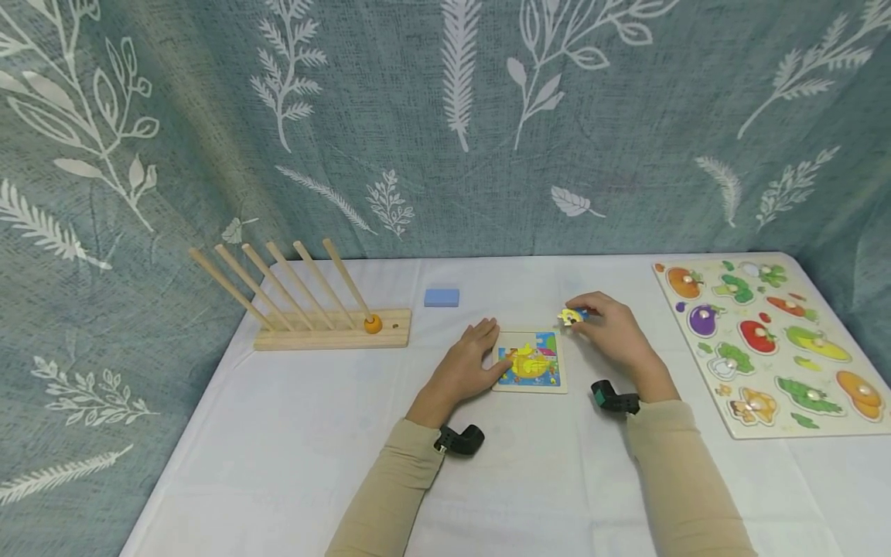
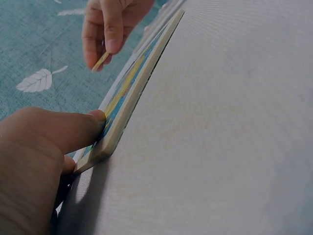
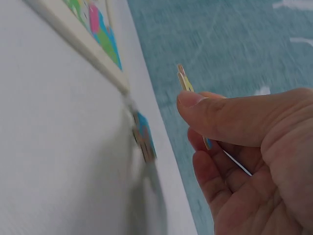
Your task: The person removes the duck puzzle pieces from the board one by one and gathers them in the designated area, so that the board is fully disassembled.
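the right hand (image 1: 612,329) pinches a little puzzle piece (image 1: 571,316), yellow and blue, between thumb and fingers, up in the air just past the far right corner of the puzzle board (image 1: 529,389). the left hand (image 1: 468,363) is spread wide at the board's left side, its fingers straight along the edge and its thumb pressing on the picture. the board lies flat on the white cloth (image 1: 529,480) (its picture has a big yellow shape on blue). by the board's corner is another small bit (image 3: 145,137) with a blue top, a bit blurry. past the board, to the left, is a blue block (image 1: 442,298). farther left of the board is a wooden stand (image 1: 334,339) with six sticks and one orange bead (image 1: 373,323). well to the right of the board is a big vegetable board (image 1: 766,371). behind the board hangs a leafy curtain (image 1: 418,93).
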`<state>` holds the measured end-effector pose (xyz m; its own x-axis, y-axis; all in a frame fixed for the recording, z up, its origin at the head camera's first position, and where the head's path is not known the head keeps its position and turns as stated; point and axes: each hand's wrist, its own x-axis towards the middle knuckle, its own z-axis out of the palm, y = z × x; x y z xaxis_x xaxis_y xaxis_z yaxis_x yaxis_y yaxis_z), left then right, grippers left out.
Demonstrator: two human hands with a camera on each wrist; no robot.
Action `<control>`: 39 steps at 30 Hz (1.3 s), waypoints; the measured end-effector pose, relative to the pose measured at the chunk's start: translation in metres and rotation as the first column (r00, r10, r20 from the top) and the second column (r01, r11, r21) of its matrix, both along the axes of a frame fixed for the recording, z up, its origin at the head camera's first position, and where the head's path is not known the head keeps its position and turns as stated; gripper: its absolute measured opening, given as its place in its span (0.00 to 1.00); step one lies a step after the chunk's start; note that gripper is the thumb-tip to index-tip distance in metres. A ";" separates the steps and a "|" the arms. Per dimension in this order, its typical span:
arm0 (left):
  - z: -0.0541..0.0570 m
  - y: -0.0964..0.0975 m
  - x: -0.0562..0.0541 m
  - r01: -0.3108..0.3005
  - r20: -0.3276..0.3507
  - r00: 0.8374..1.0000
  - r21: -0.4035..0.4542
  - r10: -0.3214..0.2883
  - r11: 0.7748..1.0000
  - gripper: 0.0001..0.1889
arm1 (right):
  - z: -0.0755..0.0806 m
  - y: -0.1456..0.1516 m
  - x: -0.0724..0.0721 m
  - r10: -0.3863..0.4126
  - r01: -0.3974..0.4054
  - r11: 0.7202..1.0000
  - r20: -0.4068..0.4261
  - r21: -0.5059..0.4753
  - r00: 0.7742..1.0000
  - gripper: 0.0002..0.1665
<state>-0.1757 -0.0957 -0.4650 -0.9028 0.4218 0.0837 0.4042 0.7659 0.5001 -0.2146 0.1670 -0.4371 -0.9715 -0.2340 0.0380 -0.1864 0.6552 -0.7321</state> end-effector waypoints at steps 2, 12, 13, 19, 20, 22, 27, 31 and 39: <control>0.000 0.000 0.000 0.001 -0.004 1.000 0.001 -0.001 1.000 0.36 | 0.001 0.006 -0.001 -0.019 0.019 1.000 0.008 0.006 1.000 0.20; -0.002 0.000 0.000 0.007 -0.018 1.000 -0.005 -0.007 1.000 0.36 | -0.007 0.036 -0.002 -0.088 0.088 0.995 0.015 0.043 0.996 0.21; -0.002 0.000 0.000 0.009 -0.020 1.000 -0.003 -0.009 1.000 0.36 | -0.008 0.038 -0.002 -0.092 0.091 0.995 0.020 0.046 0.996 0.21; -0.003 -0.001 0.000 0.024 -0.031 0.999 0.012 -0.023 1.000 0.35 | -0.014 0.045 -0.004 -0.093 0.091 0.994 0.040 0.062 0.995 0.21; -0.003 -0.001 0.000 0.025 -0.032 0.999 0.013 -0.024 1.000 0.35 | -0.014 0.045 -0.004 -0.094 0.091 0.994 0.039 0.065 0.995 0.21; -0.003 -0.001 0.000 0.024 -0.035 0.999 0.011 -0.023 1.000 0.35 | -0.015 0.046 -0.004 -0.097 0.094 0.993 0.039 0.068 0.994 0.21; -0.002 -0.001 -0.001 0.017 -0.034 0.999 0.005 -0.016 1.000 0.35 | -0.016 0.048 -0.005 -0.106 0.103 0.992 0.035 0.074 0.994 0.20; -0.002 0.000 0.000 0.016 -0.034 0.999 0.006 -0.016 1.000 0.35 | -0.016 0.048 -0.006 -0.107 0.104 0.992 0.039 0.076 0.994 0.21; -0.002 0.000 -0.001 0.014 -0.039 0.999 0.002 -0.014 1.000 0.35 | -0.018 0.049 -0.007 -0.100 0.097 0.993 0.046 0.065 0.994 0.20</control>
